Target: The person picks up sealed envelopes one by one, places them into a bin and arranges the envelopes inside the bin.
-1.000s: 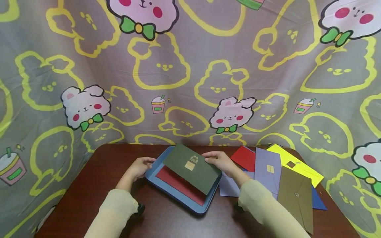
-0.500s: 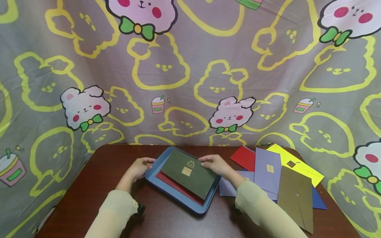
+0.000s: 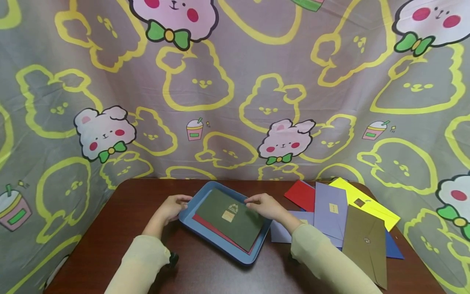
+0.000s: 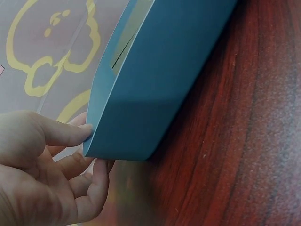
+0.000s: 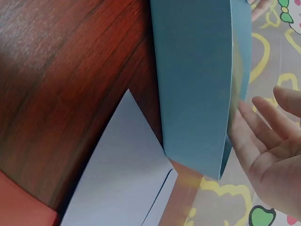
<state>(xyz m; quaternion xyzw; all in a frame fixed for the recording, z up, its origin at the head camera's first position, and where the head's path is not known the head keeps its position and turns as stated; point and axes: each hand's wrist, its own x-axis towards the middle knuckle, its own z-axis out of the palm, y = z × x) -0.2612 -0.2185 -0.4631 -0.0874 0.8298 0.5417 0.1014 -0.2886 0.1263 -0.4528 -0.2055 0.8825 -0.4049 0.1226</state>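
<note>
A blue tray [image 3: 220, 247] lies at an angle on the table. Inside it, a dark green envelope [image 3: 240, 220] with a gold print lies flat over a red envelope [image 3: 214, 229], whose near edge peeks out. My left hand [image 3: 170, 207] grips the tray's left corner, thumb over the rim and fingers curled beneath, as the left wrist view shows. At the tray's right side is my right hand [image 3: 269, 207], its fingertips by the rim and the green envelope's edge. In the right wrist view the right hand's fingers [image 5: 256, 134] are loosely extended, with the thumb apart.
Several envelopes overlap at the right of the brown table [image 3: 110, 228]: a small red one [image 3: 301, 195], lilac ones [image 3: 328, 196], a yellow one [image 3: 380, 210], an olive-brown one [image 3: 363, 249] and a blue one [image 3: 393, 245]. A patterned curtain [image 3: 235, 122] hangs behind.
The dark green envelope has gone from tilted above the tray to flat on the red one. My right hand shifted slightly left and let it go. The left hand stayed on the tray.
</note>
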